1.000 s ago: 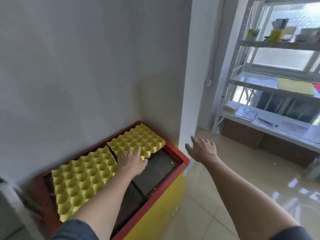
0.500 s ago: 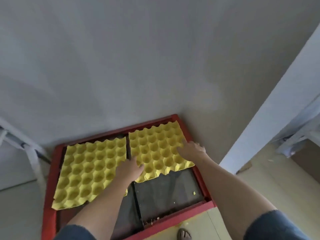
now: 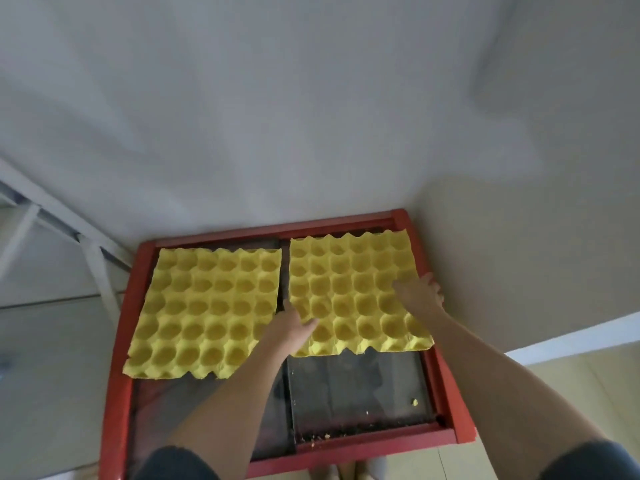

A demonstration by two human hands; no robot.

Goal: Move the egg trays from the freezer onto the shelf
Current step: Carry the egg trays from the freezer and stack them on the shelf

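Two yellow egg trays are laid side by side, cups upward, on the glass top of the red-framed freezer (image 3: 450,403), which is set against the grey wall (image 3: 311,116); the left tray (image 3: 207,306) is untouched, while the right tray (image 3: 353,292) is taken at its two opposite edges. The left hand (image 3: 294,327) is placed at the tray's near-left corner, in the narrow gap between the two trays, with the thumb laid on top and the fingers apparently tucked under the rim (they are hidden, so a closed pinch cannot be confirmed); the right hand (image 3: 420,294) is set on the right edge, fingers loosely spread and curled over the rim beside the freezer frame. Such a grip on both sides is judged to be chosen so that the thin, flexible tray can be lifted level without sagging; the shelf is not seen here.
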